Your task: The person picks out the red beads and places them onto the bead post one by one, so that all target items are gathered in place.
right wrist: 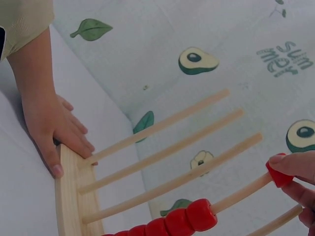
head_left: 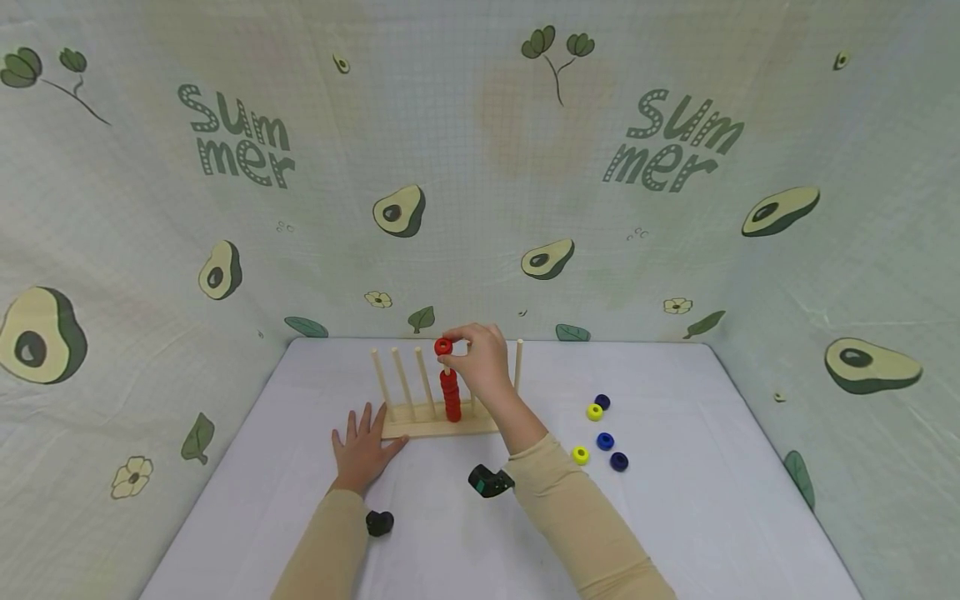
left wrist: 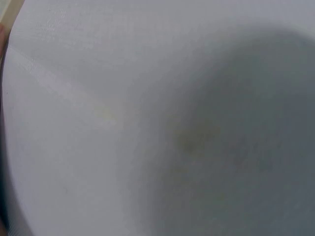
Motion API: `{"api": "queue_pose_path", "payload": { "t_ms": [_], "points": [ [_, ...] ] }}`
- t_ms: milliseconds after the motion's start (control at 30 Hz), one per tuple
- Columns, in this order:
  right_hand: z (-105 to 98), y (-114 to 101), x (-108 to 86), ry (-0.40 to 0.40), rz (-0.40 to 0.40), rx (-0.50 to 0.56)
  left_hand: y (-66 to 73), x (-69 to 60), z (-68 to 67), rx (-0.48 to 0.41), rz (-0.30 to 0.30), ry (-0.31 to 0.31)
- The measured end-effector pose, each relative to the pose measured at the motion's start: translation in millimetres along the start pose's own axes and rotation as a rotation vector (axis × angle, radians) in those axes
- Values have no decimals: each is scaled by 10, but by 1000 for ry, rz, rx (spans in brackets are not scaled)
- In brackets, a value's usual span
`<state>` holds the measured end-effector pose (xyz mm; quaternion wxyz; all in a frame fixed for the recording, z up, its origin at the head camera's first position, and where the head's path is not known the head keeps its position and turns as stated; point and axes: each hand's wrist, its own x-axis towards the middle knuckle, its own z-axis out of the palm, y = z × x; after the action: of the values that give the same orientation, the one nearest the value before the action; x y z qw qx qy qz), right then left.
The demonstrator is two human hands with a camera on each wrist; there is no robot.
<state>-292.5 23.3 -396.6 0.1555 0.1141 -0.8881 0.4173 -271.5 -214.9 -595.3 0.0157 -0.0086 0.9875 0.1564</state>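
Observation:
A wooden peg rack point(head_left: 427, 430) with several upright pegs stands at the far middle of the table. My right hand point(head_left: 487, 362) pinches a red bead point(head_left: 443, 347) between thumb and fingertip at the top of one peg. In the right wrist view that red bead point(right wrist: 279, 173) sits at the peg's tip; whether the peg has entered it I cannot tell. Lower on the same peg is a stack of red beads point(right wrist: 189, 219). With straight, spread fingers, my left hand point(head_left: 362, 450) touches the rack's left end, its thumb at the front edge.
Right of the rack lie loose beads: a yellow bead point(head_left: 581, 455), another yellow bead point(head_left: 594, 412), a blue bead point(head_left: 605, 442) and dark blue ones point(head_left: 618, 462). A patterned cloth wall point(head_left: 480, 208) rises behind the table. The left wrist view shows mostly blurred white tabletop point(left wrist: 74, 147).

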Motion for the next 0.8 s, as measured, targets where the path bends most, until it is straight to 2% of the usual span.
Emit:
{"api": "queue_pose_path", "payload": {
  "t_ms": [800],
  "points": [
    [16,10,-19,-26,-23,-70,7,2,26,5,-5,12]
  ]
}}
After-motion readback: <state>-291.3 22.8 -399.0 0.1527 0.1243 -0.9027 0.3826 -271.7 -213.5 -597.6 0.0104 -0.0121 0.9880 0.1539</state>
